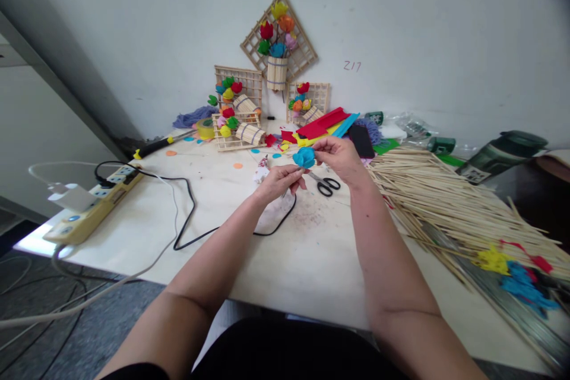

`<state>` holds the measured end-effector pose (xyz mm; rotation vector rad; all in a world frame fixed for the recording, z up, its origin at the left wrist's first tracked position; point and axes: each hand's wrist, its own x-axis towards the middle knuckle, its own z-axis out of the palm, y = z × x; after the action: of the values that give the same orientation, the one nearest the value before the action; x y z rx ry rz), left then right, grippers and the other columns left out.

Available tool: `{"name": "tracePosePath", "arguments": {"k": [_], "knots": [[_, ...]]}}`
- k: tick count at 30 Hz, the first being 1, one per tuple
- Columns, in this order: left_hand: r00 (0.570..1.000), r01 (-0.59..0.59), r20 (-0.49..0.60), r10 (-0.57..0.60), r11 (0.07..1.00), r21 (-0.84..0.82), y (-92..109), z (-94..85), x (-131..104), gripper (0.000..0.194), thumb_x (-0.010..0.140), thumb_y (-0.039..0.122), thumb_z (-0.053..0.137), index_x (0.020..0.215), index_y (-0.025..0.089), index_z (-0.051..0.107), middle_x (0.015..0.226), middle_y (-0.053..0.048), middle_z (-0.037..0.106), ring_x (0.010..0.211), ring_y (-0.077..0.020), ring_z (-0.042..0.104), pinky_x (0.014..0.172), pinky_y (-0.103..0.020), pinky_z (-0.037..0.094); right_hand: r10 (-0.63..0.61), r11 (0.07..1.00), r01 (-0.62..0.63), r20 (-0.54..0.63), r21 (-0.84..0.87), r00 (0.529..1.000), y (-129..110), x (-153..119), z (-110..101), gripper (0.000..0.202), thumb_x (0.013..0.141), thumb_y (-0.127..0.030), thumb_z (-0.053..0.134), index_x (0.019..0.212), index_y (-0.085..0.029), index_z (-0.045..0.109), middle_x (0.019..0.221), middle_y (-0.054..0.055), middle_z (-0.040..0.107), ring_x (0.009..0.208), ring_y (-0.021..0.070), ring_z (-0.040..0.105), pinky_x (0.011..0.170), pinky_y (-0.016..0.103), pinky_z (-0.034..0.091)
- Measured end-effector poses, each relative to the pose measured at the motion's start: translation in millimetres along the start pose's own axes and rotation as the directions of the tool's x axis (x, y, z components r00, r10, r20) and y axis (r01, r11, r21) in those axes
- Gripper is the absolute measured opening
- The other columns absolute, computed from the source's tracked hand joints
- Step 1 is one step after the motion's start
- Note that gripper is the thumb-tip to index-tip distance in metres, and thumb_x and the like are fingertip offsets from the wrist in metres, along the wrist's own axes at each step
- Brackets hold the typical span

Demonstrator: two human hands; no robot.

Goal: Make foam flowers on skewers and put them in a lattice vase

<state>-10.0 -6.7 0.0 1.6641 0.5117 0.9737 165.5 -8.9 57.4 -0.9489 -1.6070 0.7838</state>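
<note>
A blue crepe-paper flower (304, 158) is held between my two hands over the middle of the table. My left hand (281, 183) pinches it from below, at its base; whether a stem runs through these fingers I cannot tell. At the flower's right side, the thumb and fingers of my right hand (339, 157) are closed on a petal edge. Black-handled scissors (328, 186) lie on the table just below my right hand. Behind my left hand sits a small white object with a red-patterned top (262, 171), partly hidden.
Bamboo lattice panels with paper flowers (280, 35) stand against the wall. Red, yellow and blue paper (323, 123) lies behind my hands. Many thin sticks (445, 196) and a dark bottle (503, 157) are right. A power strip (95, 202) with a black cord (192, 202) is left.
</note>
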Motion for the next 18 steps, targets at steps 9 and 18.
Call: {"name": "tracePosePath", "arguments": {"k": [9, 18], "knots": [[0.986, -0.057, -0.154, 0.061, 0.998, 0.027, -3.1, 3.4, 2.7, 0.033, 0.076, 0.043, 0.058, 0.086, 0.013, 0.067, 0.060, -0.002, 0.060, 0.043, -0.0047, 0.038, 0.040, -0.021, 0.029, -0.018, 1.000, 0.019, 0.021, -0.018, 1.000, -3.2, -1.8, -5.1, 0.019, 0.063, -0.032, 0.070, 0.070, -0.016, 0.062, 0.060, 0.000, 0.059, 0.054, 0.0100, 0.052, 0.052, 0.025, 0.042], [0.992, -0.062, -0.096, 0.077, 0.986, 0.155, -1.8, 4.9, 1.9, 0.035, 0.078, 0.044, 0.055, 0.081, 0.011, 0.067, 0.058, -0.002, 0.058, 0.046, -0.0046, 0.036, 0.044, -0.020, 0.027, -0.008, 0.997, 0.017, 0.120, -0.069, 0.993, -7.9, -3.2, -11.2, 0.017, 0.065, -0.028, 0.066, 0.074, -0.013, 0.068, 0.064, 0.001, 0.063, 0.056, 0.0103, 0.054, 0.055, 0.024, 0.044]]}}
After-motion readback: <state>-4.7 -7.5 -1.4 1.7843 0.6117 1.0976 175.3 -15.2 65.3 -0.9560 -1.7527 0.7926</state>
